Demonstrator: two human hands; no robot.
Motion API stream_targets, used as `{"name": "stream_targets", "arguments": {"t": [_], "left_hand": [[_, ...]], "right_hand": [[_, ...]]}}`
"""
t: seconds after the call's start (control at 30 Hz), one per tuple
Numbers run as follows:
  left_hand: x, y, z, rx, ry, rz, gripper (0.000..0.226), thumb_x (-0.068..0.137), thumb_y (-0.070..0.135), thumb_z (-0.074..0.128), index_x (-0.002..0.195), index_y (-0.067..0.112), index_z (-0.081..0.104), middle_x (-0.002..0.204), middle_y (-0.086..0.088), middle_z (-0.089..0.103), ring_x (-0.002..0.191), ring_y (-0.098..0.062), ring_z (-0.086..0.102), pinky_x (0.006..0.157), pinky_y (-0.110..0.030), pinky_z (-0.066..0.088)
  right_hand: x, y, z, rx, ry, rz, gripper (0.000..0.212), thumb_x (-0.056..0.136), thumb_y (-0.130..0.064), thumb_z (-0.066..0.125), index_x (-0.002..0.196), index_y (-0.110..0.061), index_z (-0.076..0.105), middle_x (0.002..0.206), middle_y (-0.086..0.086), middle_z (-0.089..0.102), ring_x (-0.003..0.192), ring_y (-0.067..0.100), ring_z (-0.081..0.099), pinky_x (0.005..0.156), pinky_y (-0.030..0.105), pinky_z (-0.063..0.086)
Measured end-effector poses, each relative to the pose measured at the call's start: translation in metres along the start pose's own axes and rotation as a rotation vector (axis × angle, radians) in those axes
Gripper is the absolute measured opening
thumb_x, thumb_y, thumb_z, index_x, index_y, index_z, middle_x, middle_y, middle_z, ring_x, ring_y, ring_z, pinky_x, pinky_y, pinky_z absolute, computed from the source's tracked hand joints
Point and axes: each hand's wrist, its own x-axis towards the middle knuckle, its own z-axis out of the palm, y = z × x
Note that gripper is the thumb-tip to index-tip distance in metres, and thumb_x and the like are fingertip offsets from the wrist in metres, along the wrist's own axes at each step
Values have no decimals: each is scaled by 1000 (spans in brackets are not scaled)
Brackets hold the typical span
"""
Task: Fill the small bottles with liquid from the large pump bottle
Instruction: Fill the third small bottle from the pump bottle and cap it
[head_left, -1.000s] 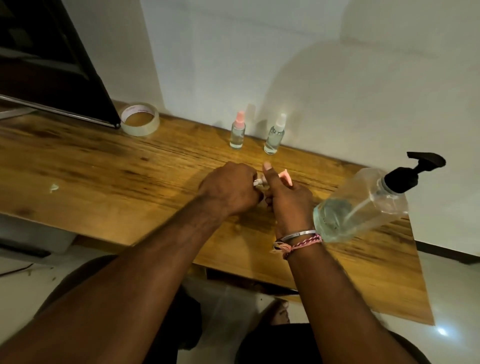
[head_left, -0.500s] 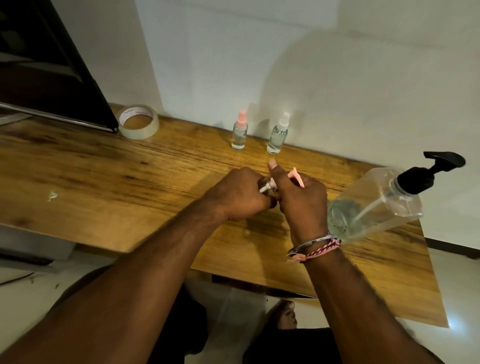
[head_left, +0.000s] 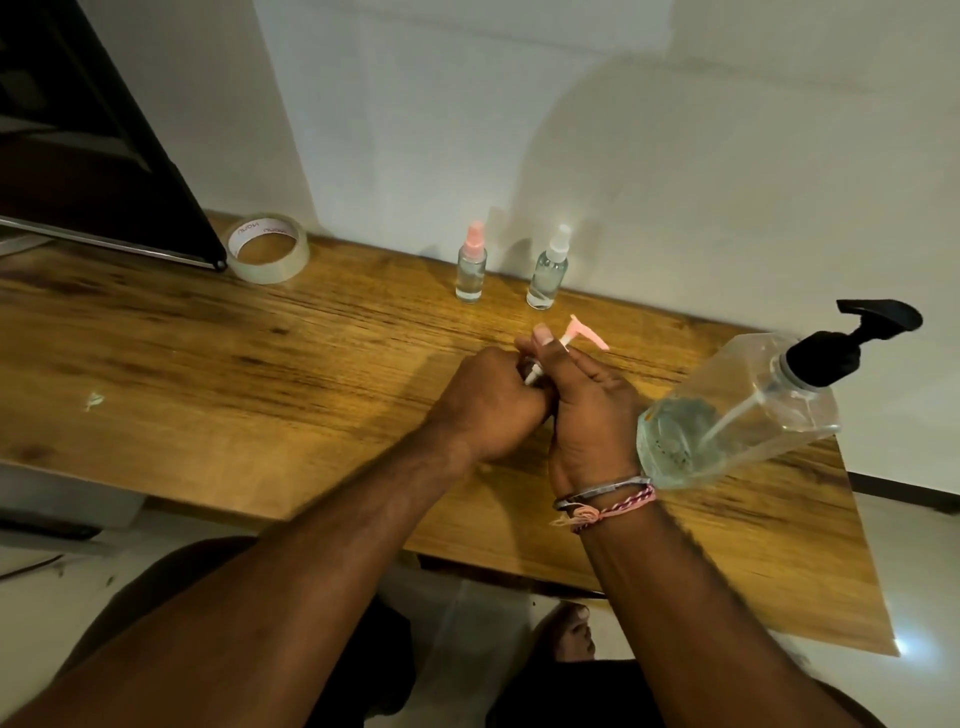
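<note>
we have both hands meeting at the centre of the frame over the wooden table (head_left: 208, 364). our left hand (head_left: 488, 405) is curled into a fist around something we mostly cannot see, likely the body of a small bottle; our right hand (head_left: 587, 410) pinches the pink pump top (head_left: 582, 332) by its white stem, thumb raised alongside it. the pink top's nozzle points toward the right of the frame, and its stem runs along a slanted axis from lower left, where it disappears between our hands, to upper right.

the large pump bottle (head_left: 737, 405) stands at centre right, just beside our right wrist, with its black pump head (head_left: 878, 317) pointing right. it looks roughly a third full. its long axis appears tilted toward the upper right, though the wide lens may cause that. two capped small bottles (head_left: 471, 270) stand upright near the wall at upper centre, one with a pink cap and one with a clear cap (head_left: 558, 241). a tape roll (head_left: 267, 249) lies at upper left.

what could go wrong, we judge: our right forearm sits so near the large bottle that a careless twist could knock it over. the hidden bottle could spill if we tip it while the top is loose. the thin stem could also bend or go in crooked if we force it.
</note>
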Motion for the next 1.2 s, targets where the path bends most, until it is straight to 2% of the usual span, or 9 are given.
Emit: {"name": "stream_targets", "arguments": {"t": [0.17, 0.33, 0.47, 0.53, 0.7, 0.8, 0.93, 1.03, 1.2], "left_hand": [[0, -1, -8, -297, -117, -5, 29, 97, 6, 56, 68, 8, 60, 49, -5, 55, 41, -18, 50, 45, -26, 41], [6, -2, -4, -140, 150, 18, 25, 90, 30, 76, 67, 22, 71, 60, 2, 69, 54, -15, 64, 54, -35, 50], [6, -4, -1, 166, 226, 47, 21, 90, 46, 75, 89, 25, 75, 77, 6, 72, 71, -15, 69, 65, -40, 62], [6, -2, 0, 266, 251, 50, 23, 92, 48, 73, 94, 25, 74, 80, 7, 69, 73, -13, 66, 66, -38, 62], [7, -3, -3, 67, 234, 34, 20, 91, 42, 76, 78, 27, 72, 70, 7, 71, 65, -9, 67, 57, -28, 48], [8, -4, -4, 20, 187, 68, 17, 90, 35, 77, 76, 29, 73, 69, 9, 72, 64, -6, 68, 59, -30, 51], [9, -3, 0, 126, 131, 94, 5, 91, 35, 76, 91, 30, 74, 81, 9, 72, 76, -11, 70, 71, -42, 64], [11, -3, 0, 127, 140, 70, 15, 88, 40, 77, 95, 26, 76, 82, 8, 73, 77, -13, 71, 72, -43, 65], [12, -3, -4, 42, 187, 43, 18, 84, 43, 79, 80, 26, 74, 71, 7, 72, 68, -14, 71, 66, -40, 63]], "right_hand": [[0, -15, -3, -4, -213, 30, 39, 89, -42, 71, 106, -9, 78, 100, 16, 77, 62, 31, 60, 52, 36, 49], [5, -18, -2, -161, -38, -64, 26, 87, -40, 77, 93, -14, 78, 89, 1, 79, 87, 18, 75, 82, 42, 61], [5, -10, -3, -226, 113, -95, 34, 75, -41, 88, 85, -12, 75, 79, -2, 77, 76, 8, 73, 64, 12, 53], [6, -8, -3, -220, 142, -107, 27, 75, -37, 88, 79, -13, 77, 75, -3, 76, 74, 6, 72, 62, 8, 50], [6, -10, -2, -18, -73, -15, 17, 93, -20, 71, 102, -8, 79, 99, 8, 79, 100, 23, 74, 93, 42, 58], [5, -15, -2, 64, -167, 28, 25, 98, -14, 58, 114, -7, 75, 111, 10, 76, 108, 23, 71, 95, 39, 55], [7, -10, 1, -73, -10, -27, 18, 85, -24, 80, 98, -13, 78, 93, 5, 78, 88, 17, 73, 80, 33, 58], [7, -8, 2, 43, 91, 15, 37, 73, -23, 91, 102, -9, 74, 87, 0, 77, 85, 19, 74, 76, 31, 60], [10, -10, 1, 232, 4, 57, 42, 77, -2, 84, 115, -3, 66, 100, 13, 77, 99, 30, 74, 93, 43, 59]]}}
